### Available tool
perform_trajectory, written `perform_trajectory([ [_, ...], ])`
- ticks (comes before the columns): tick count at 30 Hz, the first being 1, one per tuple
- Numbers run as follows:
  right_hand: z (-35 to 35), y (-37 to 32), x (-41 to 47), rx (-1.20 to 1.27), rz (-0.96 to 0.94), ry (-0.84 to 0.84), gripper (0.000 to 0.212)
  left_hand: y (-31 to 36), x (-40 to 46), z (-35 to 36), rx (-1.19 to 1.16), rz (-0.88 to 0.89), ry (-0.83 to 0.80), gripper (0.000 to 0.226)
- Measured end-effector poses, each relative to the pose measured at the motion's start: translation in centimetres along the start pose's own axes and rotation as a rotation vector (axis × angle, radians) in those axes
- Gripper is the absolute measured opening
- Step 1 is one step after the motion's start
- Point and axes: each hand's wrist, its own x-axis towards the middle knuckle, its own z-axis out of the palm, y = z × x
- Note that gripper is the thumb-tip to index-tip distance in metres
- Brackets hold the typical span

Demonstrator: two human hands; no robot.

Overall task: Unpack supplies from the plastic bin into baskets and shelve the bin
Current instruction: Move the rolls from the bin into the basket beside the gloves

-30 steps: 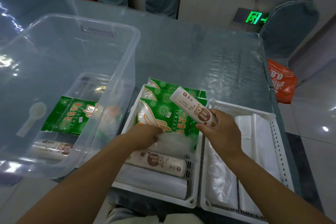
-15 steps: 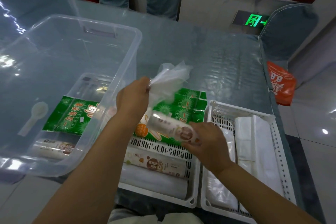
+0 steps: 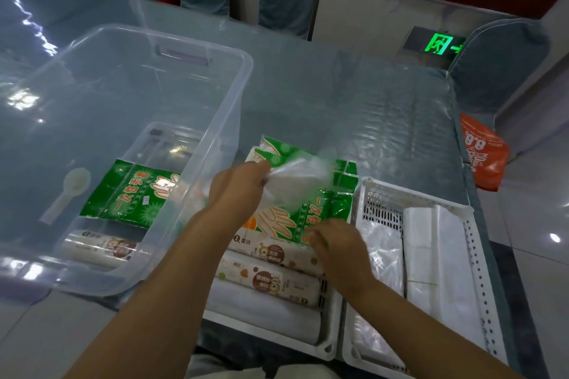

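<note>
Left hand (image 3: 238,191) closed on a crumpled clear film (image 3: 295,181), lifted just above the green packs (image 3: 311,209) at the far end of the left basket (image 3: 328,348); the film is blurred. Right hand (image 3: 338,251), fingers bent and loosely spread, rests at the near edge of the green packs and on the right end of a printed roll (image 3: 271,251); whether it grips anything cannot be told.

Left basket, white: green packs at the far end, then two printed rolls side by side, the nearer roll (image 3: 271,283) touching the first, then a plain white roll (image 3: 264,320) at the near wall.

Right basket (image 3: 480,271), white and perforated, touching the left basket: clear bags (image 3: 385,255) along its left side, folded white stacks (image 3: 431,255) along its right.

Bin (image 3: 197,120), clear plastic, to the left of both hands and beside the left basket: inside it, a green pack (image 3: 129,194), one printed roll (image 3: 101,248) near the front wall, and a pale spoon (image 3: 66,194) at the left.

All containers stand on a table (image 3: 354,101) under a glossy cover. An orange bag (image 3: 483,154) hangs past the table's right edge.
</note>
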Motion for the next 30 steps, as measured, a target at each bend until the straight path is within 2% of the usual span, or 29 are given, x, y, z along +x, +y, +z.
perform_trajectory([
  [2, -1.5, 0.8, 0.5, 0.120, 0.081, 0.270, 0.021, 0.6, -0.1, 0.1, 0.102, 0.111, -0.061, 0.008],
  [5, -3.0, 1.3, 1.2, 0.119, 0.054, 0.438, 0.044, 1.8, -0.4, 0.8, 0.198, 0.268, -0.107, 0.009],
  [7, -3.4, 0.8, 1.7, 0.015, -0.070, 0.356, 0.065, 2.4, -1.0, 1.3, 0.196, 0.331, -0.076, 0.012],
  [9, -3.2, 0.4, 2.1, -0.074, -0.149, 0.181, 0.074, 2.6, -1.5, 1.5, 0.195, 0.392, -0.049, 0.015],
  [11, -2.8, 0.1, 2.4, -0.007, -0.061, 0.047, 0.058, 2.7, -1.9, 1.3, 0.183, 0.441, -0.023, 0.016],
  [14, -2.3, 0.1, 3.2, 0.224, 0.139, -0.015, 0.010, 2.6, -1.7, 0.9, 0.145, 0.437, 0.024, 0.012],
  [18, -1.1, 0.7, 4.9, 0.343, 0.344, -0.152, 0.005, 1.6, -0.7, 2.0, 0.128, 0.254, -0.044, 0.016],
  [22, -0.1, 2.1, 6.3, 0.151, 0.421, -0.316, 0.006, 0.2, -0.6, 3.9, 0.139, 0.077, -0.014, 0.047],
  [24, 0.2, 2.6, 6.5, -0.016, 0.389, -0.320, 0.014, -0.3, -0.9, 4.4, 0.139, -0.001, 0.033, 0.064],
  [26, 0.5, 2.9, 6.6, -0.168, 0.304, -0.260, 0.019, -0.6, -1.4, 4.8, 0.108, -0.005, 0.073, 0.074],
  [30, 0.8, 2.6, 6.0, -0.439, 0.172, -0.076, 0.048, -0.4, -2.1, 5.7, 0.082, 0.154, 0.086, 0.069],
])
